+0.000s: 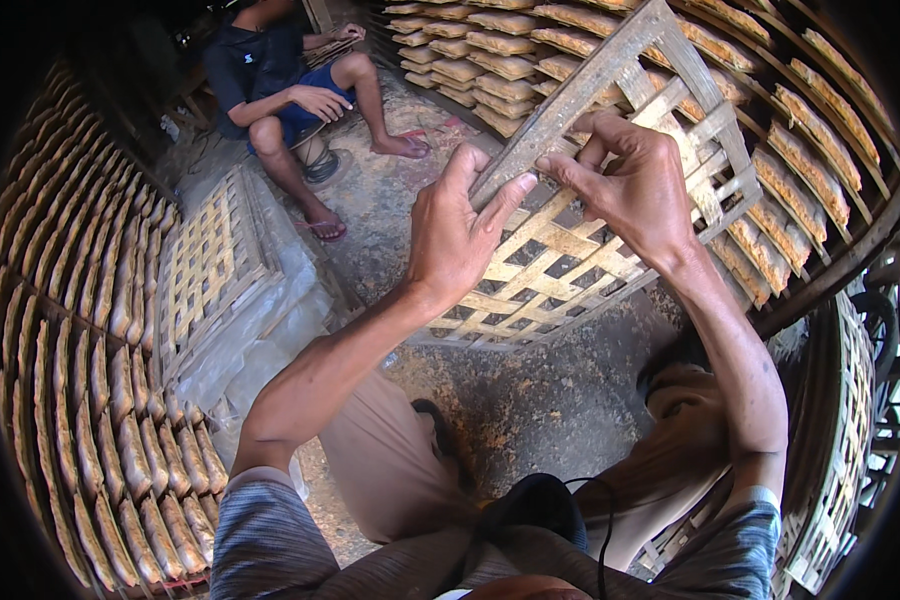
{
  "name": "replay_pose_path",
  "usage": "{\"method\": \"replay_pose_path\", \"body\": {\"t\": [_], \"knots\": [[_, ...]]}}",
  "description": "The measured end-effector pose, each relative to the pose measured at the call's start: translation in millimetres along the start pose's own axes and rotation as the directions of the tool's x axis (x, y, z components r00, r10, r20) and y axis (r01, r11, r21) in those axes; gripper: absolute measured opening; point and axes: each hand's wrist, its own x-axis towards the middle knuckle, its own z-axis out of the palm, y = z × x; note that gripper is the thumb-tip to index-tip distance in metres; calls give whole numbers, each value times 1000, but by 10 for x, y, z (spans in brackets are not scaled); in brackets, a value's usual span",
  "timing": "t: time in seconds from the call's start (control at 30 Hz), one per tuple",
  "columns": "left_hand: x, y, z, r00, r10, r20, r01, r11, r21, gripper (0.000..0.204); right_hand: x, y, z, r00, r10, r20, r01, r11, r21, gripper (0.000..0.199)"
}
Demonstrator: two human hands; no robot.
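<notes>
In front of me a woven bamboo tray (540, 262) stands tilted, with wide gaps between its pale strips and a flat wooden frame bar (570, 95) along its upper edge. My left hand (452, 235) grips the lower left end of that bar, thumb on the near side. Further right, my right hand (638, 178) is closed on the tray at the inner side of the bar, thumb and fingers pinched together. Whether a small piece sits in that pinch is hidden. The tray's bottom edge hangs above or near the floor between my knees.
Shelves of brownish slabs (505, 65) rise behind the tray, and more slabs (135, 420) line the left. Another woven tray (210, 270) leans on plastic sheeting (260, 345) at left. A seated person (270, 90) faces the floor (400, 110). Woven racks (835, 440) stand right.
</notes>
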Motion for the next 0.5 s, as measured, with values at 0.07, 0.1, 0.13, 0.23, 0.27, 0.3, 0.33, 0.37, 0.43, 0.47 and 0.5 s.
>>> {"method": "replay_pose_path", "body": {"t": [0.07,0.1,0.13,0.23,0.27,0.3,0.33,0.37,0.43,0.47,0.5], "knots": [[-3,27,9,998,-59,38,59,998,-7,23,3,38,-28,992,98,80,-104,991,81,25],[-8,34,14,994,-89,57,90,996,-11,23,0,35,-52,986,124,113,-136,985,104,25],[-11,18,18,995,-79,58,80,996,-25,24,8,2,-95,978,150,147,-169,977,127,24],[-30,-7,0,997,-58,48,60,998,-35,24,-6,-25,-82,973,155,171,-183,969,164,21],[-28,12,0,998,-54,44,55,998,-26,24,-19,-22,-58,979,142,149,-165,974,157,20],[-29,19,3,998,-49,40,50,999,-17,24,-32,-10,-39,983,129,127,-148,978,149,19],[-32,13,14,998,-56,38,57,998,-36,24,-40,20,-19,989,106,107,-122,979,160,19],[-35,9,22,997,-62,37,64,996,-55,23,-45,50,6,993,82,87,-96,981,171,19],[-34,4,26,996,-84,38,86,993,-75,24,-56,65,32,996,91,26,-94,974,207,21],[-30,6,14,994,-102,39,104,992,-73,24,-53,55,55,992,124,-11,-118,964,237,22],[-27,4,4,992,-120,41,122,990,-72,24,-53,48,68,986,158,-47,-140,953,267,23]]}}
